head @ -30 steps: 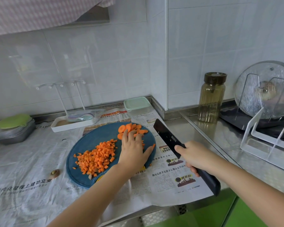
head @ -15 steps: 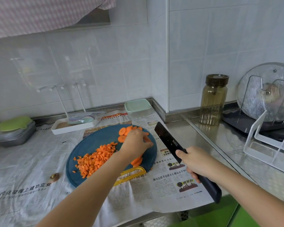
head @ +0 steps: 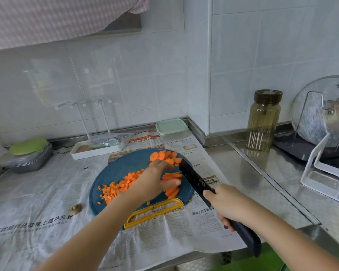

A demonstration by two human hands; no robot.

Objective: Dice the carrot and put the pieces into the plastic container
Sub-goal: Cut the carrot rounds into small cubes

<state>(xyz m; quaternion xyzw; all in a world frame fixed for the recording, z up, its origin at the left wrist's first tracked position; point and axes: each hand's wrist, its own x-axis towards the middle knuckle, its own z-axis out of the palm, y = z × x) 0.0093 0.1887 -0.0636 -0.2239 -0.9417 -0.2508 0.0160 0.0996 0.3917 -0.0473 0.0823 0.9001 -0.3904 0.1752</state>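
Observation:
A round blue cutting board (head: 115, 173) with a yellow handle lies on newspaper. Diced carrot (head: 117, 187) is piled at its left-middle. Round carrot slices (head: 162, 155) sit at its far edge, and carrot strips (head: 172, 176) lie at the right. My left hand (head: 155, 180) lies over the strips, fingers blurred and spread, touching them. My right hand (head: 225, 207) grips the dark handle of a black knife (head: 194, 178), whose blade points toward the slices at the board's right edge. The plastic container (head: 171, 129) with a mint lid stands behind the board.
A white tray (head: 94, 150) with a rack sits at the back left, a metal tin with a green lid (head: 28, 154) further left. A carrot end (head: 76, 208) lies on the newspaper. An amber jar (head: 263, 120) and a lid rack (head: 325, 163) stand to the right.
My left hand drew back from the far slices to the strips at the board's right. The knife swung in over the board's right edge.

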